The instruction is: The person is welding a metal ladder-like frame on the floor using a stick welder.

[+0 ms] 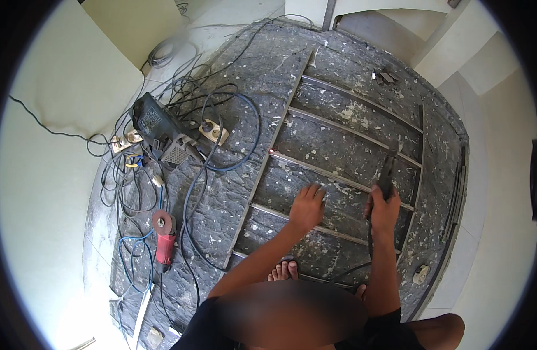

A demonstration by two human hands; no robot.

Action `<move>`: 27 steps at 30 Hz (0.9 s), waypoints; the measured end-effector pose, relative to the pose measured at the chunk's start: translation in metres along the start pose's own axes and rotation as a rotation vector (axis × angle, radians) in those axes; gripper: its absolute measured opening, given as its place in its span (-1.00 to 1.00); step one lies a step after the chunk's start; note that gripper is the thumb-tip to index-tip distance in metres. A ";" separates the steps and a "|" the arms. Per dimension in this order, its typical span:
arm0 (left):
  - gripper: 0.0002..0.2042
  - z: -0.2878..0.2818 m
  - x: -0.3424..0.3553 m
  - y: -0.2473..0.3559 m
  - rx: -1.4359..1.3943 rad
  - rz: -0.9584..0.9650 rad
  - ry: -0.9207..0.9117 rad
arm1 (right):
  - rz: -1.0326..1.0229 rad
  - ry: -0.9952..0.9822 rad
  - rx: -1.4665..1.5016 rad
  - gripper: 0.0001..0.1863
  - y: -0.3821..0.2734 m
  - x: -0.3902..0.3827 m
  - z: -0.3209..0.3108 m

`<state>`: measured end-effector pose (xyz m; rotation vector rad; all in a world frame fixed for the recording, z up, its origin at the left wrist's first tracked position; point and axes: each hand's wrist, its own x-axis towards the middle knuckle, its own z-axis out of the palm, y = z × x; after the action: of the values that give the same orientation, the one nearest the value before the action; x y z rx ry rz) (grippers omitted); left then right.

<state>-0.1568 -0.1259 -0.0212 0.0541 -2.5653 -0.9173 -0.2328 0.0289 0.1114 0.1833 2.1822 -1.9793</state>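
Observation:
A frame of thin metal bars lies flat on a dark, spattered stone floor, with several crossbars between two long rails. My left hand rests open, palm down, on the floor between two crossbars. My right hand grips a dark welding electrode holder, whose tip points up toward a crossbar near the right rail. A black cable runs back from the holder along my forearm. A small red glowing spot shows on the left rail. My bare foot in a sandal stands below the frame.
A dark welding machine sits at the left amid tangled black and blue cables, with power strips beside it. A red angle grinder lies on the floor lower left. Pale walls and tiles surround the dark floor.

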 end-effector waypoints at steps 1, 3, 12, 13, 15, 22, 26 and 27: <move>-0.68 0.011 0.016 -0.008 0.103 0.050 0.012 | 0.014 0.046 0.000 -0.88 -0.002 0.000 -0.003; -0.68 0.031 0.037 -0.020 0.197 0.100 0.018 | -0.008 0.052 -0.009 -0.88 -0.004 -0.002 -0.008; -0.82 0.066 0.075 -0.044 0.409 0.152 -0.351 | -0.014 0.061 -0.038 -0.87 -0.012 -0.012 -0.013; -0.79 0.066 0.076 -0.044 0.410 0.166 -0.359 | -0.022 0.055 -0.053 -0.87 -0.012 -0.012 -0.012; -0.77 0.067 0.076 -0.042 0.402 0.179 -0.382 | -0.011 0.061 -0.066 -0.87 -0.012 -0.011 -0.009; -0.80 0.062 0.083 -0.040 0.413 0.123 -0.385 | 0.025 0.067 -0.120 -0.88 -0.016 -0.012 0.002; -0.81 0.062 0.083 -0.044 0.358 0.145 -0.390 | -0.020 0.017 -0.139 -0.88 -0.026 -0.014 0.004; -0.81 0.063 0.082 -0.044 0.327 0.123 -0.393 | -0.020 0.024 -0.131 -0.88 -0.028 -0.015 0.004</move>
<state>-0.2607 -0.1370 -0.0622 -0.2075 -3.0189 -0.4928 -0.2240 0.0229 0.1417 0.1675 2.3285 -1.8451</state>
